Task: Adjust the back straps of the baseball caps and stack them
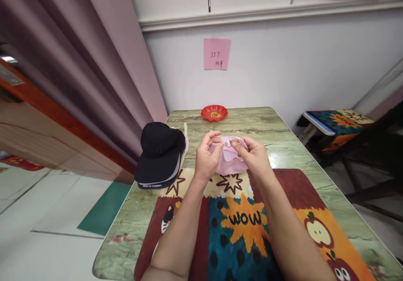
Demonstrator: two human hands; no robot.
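A pink cap (232,165) is held up over the far edge of the patterned mat, its back strap and small metal buckle (228,144) turned toward me. My left hand (208,155) pinches the strap on the left side of the buckle. On the other side, my right hand (252,154) grips the strap between thumb and fingers. The fingertips partly cover the strap ends, so how the strap runs through the buckle is unclear. To the left lies a stack of caps with a black cap (160,147) on top.
A red scalloped dish (214,113) stands at the table's back edge. The colourful mat (233,230) covers the near part of the green marbled table (116,239). A pink note (217,53) is stuck to the wall; a mauve curtain (119,54) hangs at left. A stool (340,121) is at right.
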